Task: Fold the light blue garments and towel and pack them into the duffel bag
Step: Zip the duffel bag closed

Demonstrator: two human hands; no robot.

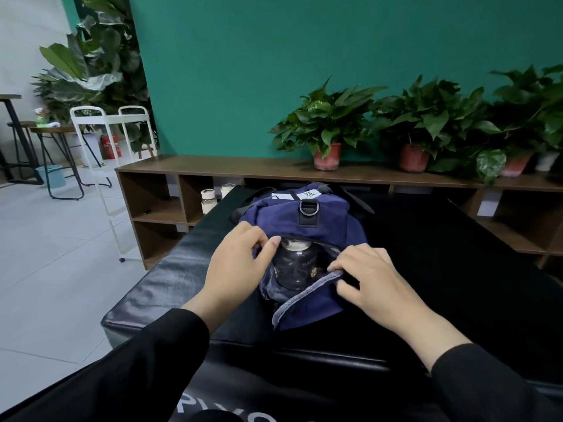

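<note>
A navy blue duffel bag (307, 222) lies end-on toward me on a black padded bench (170, 278). Its near end pocket is pulled open, and a dark bottle with a pale cap (295, 263) shows inside. My left hand (240, 263) grips the left edge of the opening with curled fingers. My right hand (365, 275) pinches the grey-lined flap on the right side. No light blue garment or towel is in view.
Behind the bench runs a low brown shelf unit (213, 169) with potted plants (327, 126) on top and two pale jars (209, 201) in a cubby. A white rack (100, 141), stools and a blue bucket (51, 176) stand on the tiled floor at left.
</note>
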